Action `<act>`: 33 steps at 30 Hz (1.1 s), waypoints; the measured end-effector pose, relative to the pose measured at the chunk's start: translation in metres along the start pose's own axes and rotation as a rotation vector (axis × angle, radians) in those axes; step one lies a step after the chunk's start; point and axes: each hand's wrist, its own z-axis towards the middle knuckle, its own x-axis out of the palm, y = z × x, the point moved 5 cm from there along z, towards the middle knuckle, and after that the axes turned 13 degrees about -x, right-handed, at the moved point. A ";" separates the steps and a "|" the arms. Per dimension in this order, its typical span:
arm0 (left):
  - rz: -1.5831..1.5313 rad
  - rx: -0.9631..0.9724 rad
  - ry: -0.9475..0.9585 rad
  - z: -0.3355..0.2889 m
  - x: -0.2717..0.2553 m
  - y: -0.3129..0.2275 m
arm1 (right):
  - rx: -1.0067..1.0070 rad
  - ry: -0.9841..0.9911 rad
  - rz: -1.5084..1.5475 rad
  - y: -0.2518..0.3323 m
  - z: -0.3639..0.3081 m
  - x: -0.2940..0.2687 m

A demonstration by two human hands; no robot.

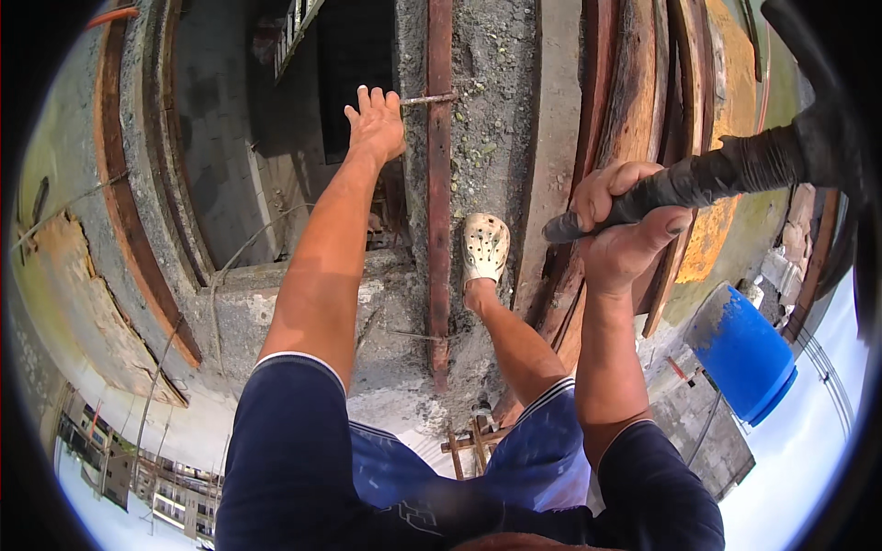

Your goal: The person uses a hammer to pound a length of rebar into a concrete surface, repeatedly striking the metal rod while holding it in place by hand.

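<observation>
My right hand (pixel 620 220) is wrapped round the handle of a hammer (pixel 726 174). Black tape covers that handle, and the dark head is raised at the far right, partly lost in the dark rim. Reaching forward over a deep opening, my left hand (pixel 377 124) has its fingers apart. Beside it, a thin metal rod (pixel 427 98) lies across a narrow reddish wooden strip (pixel 439 184); the rod's near-hand end meets the fingers, and whether they touch it is unclear. Along this strip runs rough concrete (pixel 496 101).
My foot in a cream clog (pixel 485 246) stands on the concrete, right of the strip. Long wooden boards (pixel 629 83) lie further right. A blue drum (pixel 744 354) is at the lower right. The deep opening (pixel 216 129) drops away at left, with a ladder (pixel 296 32) at its top.
</observation>
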 end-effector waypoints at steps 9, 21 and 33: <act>-0.042 0.026 -0.068 0.005 0.000 -0.010 | 0.466 0.275 -0.627 -0.159 -0.075 -0.037; -0.075 0.063 0.038 0.005 -0.003 -0.032 | 0.210 0.173 -0.685 -0.156 -0.082 -0.060; -0.029 0.011 0.054 0.004 0.004 0.015 | -0.081 -0.066 0.005 -0.020 0.023 0.002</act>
